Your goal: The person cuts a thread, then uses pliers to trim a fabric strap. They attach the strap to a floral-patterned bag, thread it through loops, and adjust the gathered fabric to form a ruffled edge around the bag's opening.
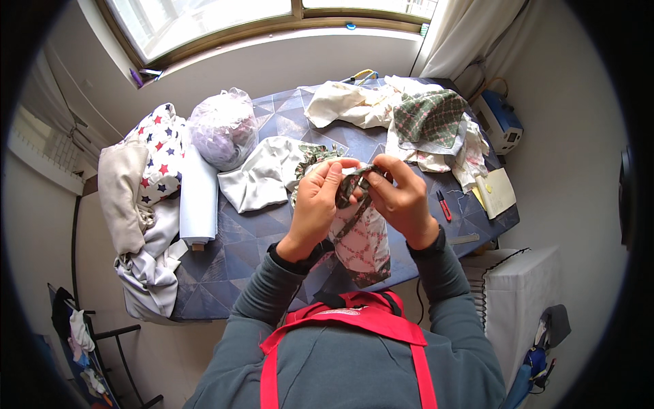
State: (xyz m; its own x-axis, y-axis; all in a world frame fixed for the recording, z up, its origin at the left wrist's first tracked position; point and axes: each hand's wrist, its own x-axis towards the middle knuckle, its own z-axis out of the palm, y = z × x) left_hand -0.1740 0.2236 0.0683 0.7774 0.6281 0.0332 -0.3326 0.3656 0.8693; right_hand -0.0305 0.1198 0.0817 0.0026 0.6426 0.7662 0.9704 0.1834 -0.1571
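Observation:
Both my hands are raised over the near part of the table, close together. Between them is a sewn cloth piece [362, 240], pale with a pink floral lattice and dark green floral edging. My left hand [315, 201] pinches the gathered dark edging between thumb and fingers. On the other side, my right hand [403, 199] grips the same edging with its fingertips. The pale part of the cloth hangs below my hands toward the table's front edge. What lies exactly between the fingertips is too small to make out. Red-handled thread snips [444, 206] lie right of my right hand.
A blue patterned cover [235, 262] lies on the table. At left are a star-print cloth [160, 146], a pale blue roll [199, 204] and a stuffed clear bag [223, 129]. Silvery cloth [255, 178] lies behind my left hand. Floral fabrics [429, 116] and a ruler [464, 239] are at right.

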